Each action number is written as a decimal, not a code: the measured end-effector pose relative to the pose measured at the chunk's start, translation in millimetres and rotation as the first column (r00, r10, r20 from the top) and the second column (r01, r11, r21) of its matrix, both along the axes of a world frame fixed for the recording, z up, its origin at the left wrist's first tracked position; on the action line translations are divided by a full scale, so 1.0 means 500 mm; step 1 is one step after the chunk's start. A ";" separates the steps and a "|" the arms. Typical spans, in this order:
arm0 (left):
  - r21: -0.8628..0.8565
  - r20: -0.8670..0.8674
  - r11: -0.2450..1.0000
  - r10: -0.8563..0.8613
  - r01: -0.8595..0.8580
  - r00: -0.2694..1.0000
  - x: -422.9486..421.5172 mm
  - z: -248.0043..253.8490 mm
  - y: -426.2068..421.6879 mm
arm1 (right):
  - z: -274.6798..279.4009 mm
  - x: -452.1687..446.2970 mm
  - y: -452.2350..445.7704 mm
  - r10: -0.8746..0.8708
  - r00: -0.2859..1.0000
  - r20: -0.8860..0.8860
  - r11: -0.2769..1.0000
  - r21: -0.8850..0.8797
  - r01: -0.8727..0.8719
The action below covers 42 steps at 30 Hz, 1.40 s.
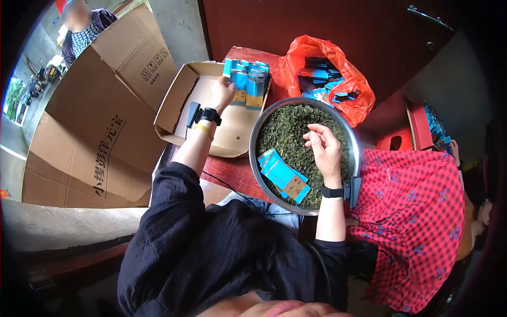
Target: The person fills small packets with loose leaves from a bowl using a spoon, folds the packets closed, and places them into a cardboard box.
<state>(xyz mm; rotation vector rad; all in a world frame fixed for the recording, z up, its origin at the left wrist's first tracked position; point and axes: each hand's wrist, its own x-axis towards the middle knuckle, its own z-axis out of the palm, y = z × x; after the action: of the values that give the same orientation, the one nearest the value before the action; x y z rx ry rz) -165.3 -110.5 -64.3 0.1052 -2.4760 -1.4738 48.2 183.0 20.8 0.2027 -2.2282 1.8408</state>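
Observation:
My left hand is at the near left side of a row of blue packets standing in a shallow cardboard box. Its fingers are closed against the leftmost packet. Over a round metal basin of dark green dried leaves, my right hand has its fingers curled in toward the thumb. Whatever it may hold is too small to make out. Several flat blue-and-brown packets lie fanned out on the leaves, left of that hand.
A red plastic bag with more blue packets stands behind the basin. The box and basin rest on a red table. A big open carton rises at left, a person beyond it. Red checked cloth is at right, near another person's hand.

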 end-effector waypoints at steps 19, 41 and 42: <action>-0.153 -0.134 0.735 -0.677 0.660 0.723 0.305 0.206 0.179 | 0.053 0.032 -0.035 0.202 0.857 0.475 0.600 0.631 -0.491; 0.634 0.182 0.394 -0.912 0.665 0.367 0.347 0.143 0.193 | -0.021 -0.017 -0.004 0.054 0.998 0.026 0.974 -0.221 -0.047; 0.628 0.159 0.357 -0.929 0.692 0.335 0.343 0.139 0.196 | -0.025 -0.020 -0.005 0.051 0.999 0.018 0.978 -0.205 -0.046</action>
<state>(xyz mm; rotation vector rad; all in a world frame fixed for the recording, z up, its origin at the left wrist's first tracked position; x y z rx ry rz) 6.4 -12.5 5.1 -1.0802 -2.5637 -2.7843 38.0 180.4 8.4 0.1996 -2.0461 2.0918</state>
